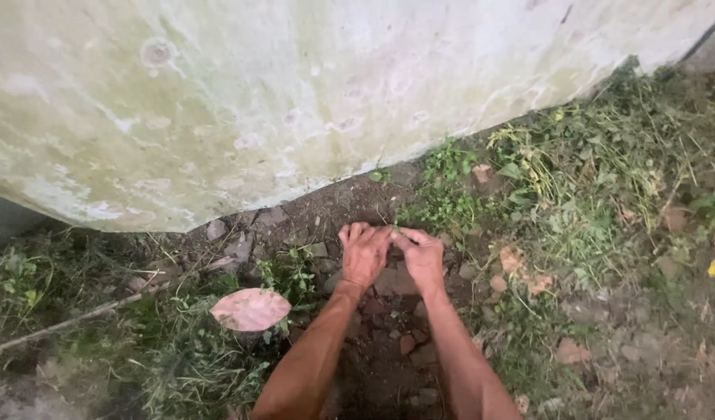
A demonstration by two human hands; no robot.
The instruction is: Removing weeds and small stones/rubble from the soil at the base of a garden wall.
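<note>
My left hand (364, 253) and my right hand (420, 255) lie side by side, palms down, on a patch of bare dark soil (389, 365) just below a stained pale concrete wall (295, 93). Their fingers are curled and press into the earth, and the fingertips of the two hands touch. What lies under the fingers is hidden. Small stones (408, 344) sit in the soil between my forearms. A little green weed (291, 272) grows just left of my left hand.
A large dry pinkish leaf (250, 309) lies to the left among cut grass. A thin stick (62, 323) runs along the ground at far left. Green weeds and grass clippings (575, 179) cover the ground on the right. Grey stones (237, 245) lie at the wall's foot.
</note>
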